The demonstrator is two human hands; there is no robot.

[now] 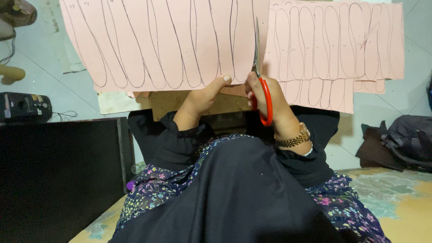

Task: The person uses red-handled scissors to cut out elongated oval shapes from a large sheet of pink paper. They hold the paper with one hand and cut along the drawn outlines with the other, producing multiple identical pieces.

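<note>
My left hand (204, 96) grips the lower edge of a large pink sheet (166, 40) that is covered with drawn long oval outlines and held up in front of me. My right hand (274, 105) is closed in the red handles of a pair of scissors (265, 101). Their blades point up into the sheet's lower edge, along a drawn line just right of my left thumb. A gold watch (294, 139) sits on my right wrist. Both arms wear dark sleeves over a dark flowered dress.
More pink sheets (333, 45) with the same outlines lie on the pale tiled floor to the right. A brown board (175, 101) lies under my hands. A black box (54, 175) fills the left side, a small dark device (22, 105) lies behind it, and dark bags (400, 141) are at the right.
</note>
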